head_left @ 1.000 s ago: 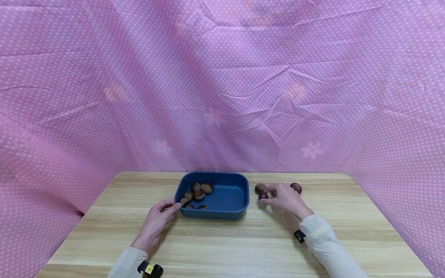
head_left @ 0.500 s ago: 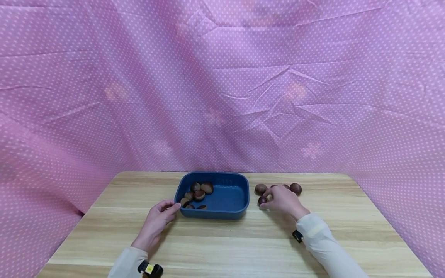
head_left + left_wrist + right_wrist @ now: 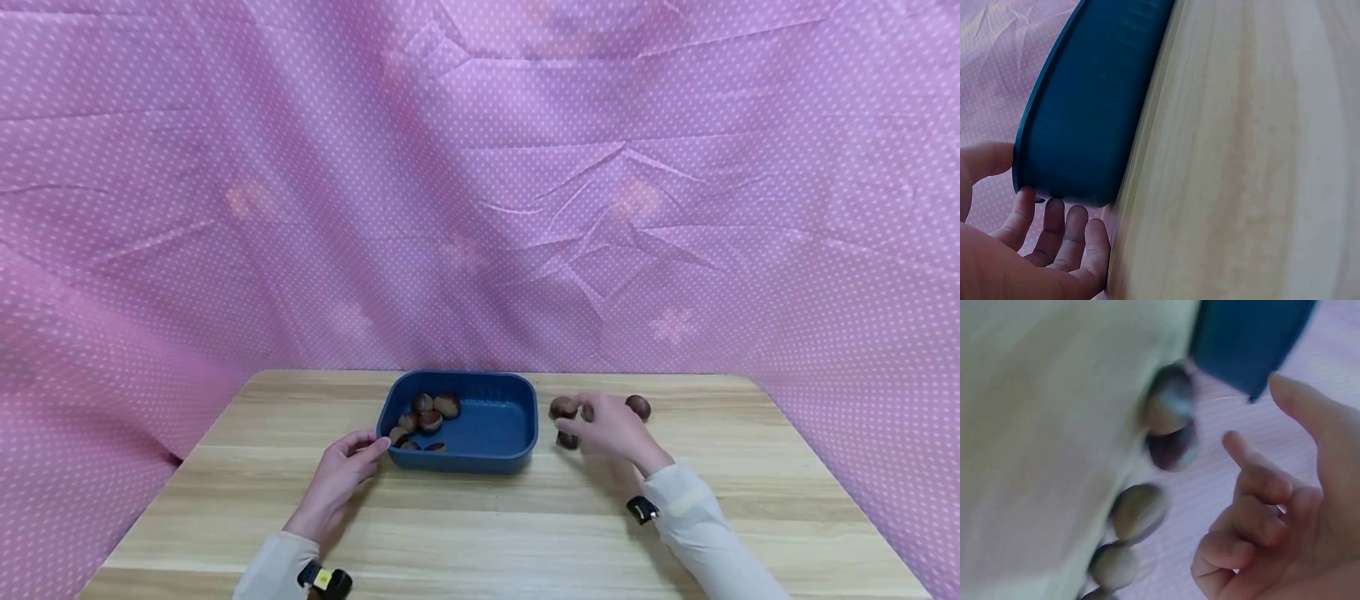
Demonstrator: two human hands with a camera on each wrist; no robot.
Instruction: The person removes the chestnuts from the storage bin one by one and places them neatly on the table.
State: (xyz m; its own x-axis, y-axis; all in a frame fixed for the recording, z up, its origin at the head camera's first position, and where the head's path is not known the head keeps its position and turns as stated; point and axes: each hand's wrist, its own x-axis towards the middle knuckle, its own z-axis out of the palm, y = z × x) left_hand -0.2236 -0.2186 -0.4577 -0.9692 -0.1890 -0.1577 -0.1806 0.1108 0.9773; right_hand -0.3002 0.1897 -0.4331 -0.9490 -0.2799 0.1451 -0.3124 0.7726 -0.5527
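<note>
My left hand (image 3: 341, 475) holds the near left corner of a blue rectangular container (image 3: 480, 462), its thumb and index finger at the rim. In the left wrist view the other fingers (image 3: 1094, 247) lie apart from its wall. Several brown chestnuts (image 3: 430, 422) are inside, gathered at the left. My right hand (image 3: 611, 429) hovers over loose chestnuts on the table, to the right of the container. Its thumb and index finger are spread with nothing between them in the right wrist view, and the other fingers curl. One chestnut (image 3: 567, 440) sits just below the fingertips, another (image 3: 562, 407) behind it.
The wooden table (image 3: 480, 533) carries everything. A further chestnut (image 3: 638, 407) lies right of my right hand, and one (image 3: 588, 412) is partly hidden by it. Pink dotted cloth (image 3: 480, 208) hangs behind and at both sides.
The nearest loose chestnut has shifted slightly toward me. My right hand, whose fingertips were at that chestnut, has come up off it. The left hand and container stay put.
</note>
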